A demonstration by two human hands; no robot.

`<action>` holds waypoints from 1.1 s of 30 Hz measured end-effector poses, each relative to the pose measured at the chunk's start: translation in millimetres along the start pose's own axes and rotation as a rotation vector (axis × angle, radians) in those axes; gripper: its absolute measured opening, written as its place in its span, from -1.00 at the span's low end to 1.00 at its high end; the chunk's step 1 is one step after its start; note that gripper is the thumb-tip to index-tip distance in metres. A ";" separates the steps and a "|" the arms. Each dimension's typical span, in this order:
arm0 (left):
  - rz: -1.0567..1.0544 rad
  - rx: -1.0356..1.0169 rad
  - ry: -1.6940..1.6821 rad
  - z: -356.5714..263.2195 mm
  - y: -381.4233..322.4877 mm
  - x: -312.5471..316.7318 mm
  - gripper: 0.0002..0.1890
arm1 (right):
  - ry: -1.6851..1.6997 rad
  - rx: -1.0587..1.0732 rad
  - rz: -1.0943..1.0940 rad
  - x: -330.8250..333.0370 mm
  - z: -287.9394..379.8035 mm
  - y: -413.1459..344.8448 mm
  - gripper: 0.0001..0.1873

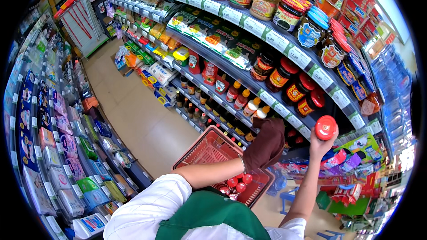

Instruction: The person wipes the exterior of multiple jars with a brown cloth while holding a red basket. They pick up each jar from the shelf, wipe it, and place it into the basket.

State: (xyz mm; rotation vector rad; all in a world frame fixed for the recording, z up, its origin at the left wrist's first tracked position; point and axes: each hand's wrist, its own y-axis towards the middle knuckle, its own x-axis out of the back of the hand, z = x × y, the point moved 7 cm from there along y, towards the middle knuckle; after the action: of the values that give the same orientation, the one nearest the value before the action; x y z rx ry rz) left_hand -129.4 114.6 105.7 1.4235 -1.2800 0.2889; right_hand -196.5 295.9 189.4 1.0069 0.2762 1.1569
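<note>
My right hand [318, 143] grips a glass jar, its red lid [326, 127] facing up towards me, just in front of the shelf's right end. A dark brown cloth [267, 143] covers my left hand entirely, so the fingers are hidden; only the wrist with a bracelet [242, 164] shows. That cloth is close to the middle shelf's front edge, near bottles with orange caps. Red-lidded jars of dark sauce [297, 90] stand on the shelf between and beyond my hands. Below my left forearm, a red plastic basket [191, 146] holds several red-lidded jars [241, 187].
Jars with yellow lids [265, 2] line the upper shelf, above price tags [277, 40]. Flat food packets [213, 36] lie on the shelf beneath. A second shelf unit [60, 133] runs along the left of the tiled aisle [133, 126]. Blue stools [287, 200] stand behind the basket.
</note>
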 end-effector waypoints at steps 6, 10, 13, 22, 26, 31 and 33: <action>-0.150 -0.151 0.269 -56.9 -0.9 79.3 -0.83 | -0.461 0.453 0.225 -14.2 117.6 -65.6 -0.48; -0.188 -0.071 0.079 -52.7 -2.1 99.3 -0.83 | -0.502 0.441 0.309 -15.9 143.4 -72.4 -0.40; -0.087 -0.106 -0.243 -41.9 -10.2 107.5 -0.72 | -0.482 0.408 0.387 -11.5 151.4 -77.1 -0.37; -0.038 0.001 -0.608 -9.7 -18.3 64.1 -0.67 | 0.035 -0.158 0.381 -5.9 129.3 -105.8 -0.31; -0.061 -0.112 -0.337 -43.9 -20.7 113.5 -0.65 | -0.264 -0.097 0.367 -6.9 132.9 -117.6 -0.25; -0.030 0.095 -0.570 -21.4 -94.6 43.7 -0.72 | -0.402 -0.058 0.391 -19.5 144.9 -125.8 -0.18; -0.035 0.135 -0.602 -14.8 -90.8 42.7 -0.74 | -0.427 -0.008 0.382 -19.7 152.8 -124.1 -0.19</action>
State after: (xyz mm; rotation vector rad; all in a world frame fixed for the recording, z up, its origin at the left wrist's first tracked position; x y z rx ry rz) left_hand -33.8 83.1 93.0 1.7184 -1.7381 -0.0937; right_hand -27.4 194.8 172.4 1.3055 -0.2726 1.2441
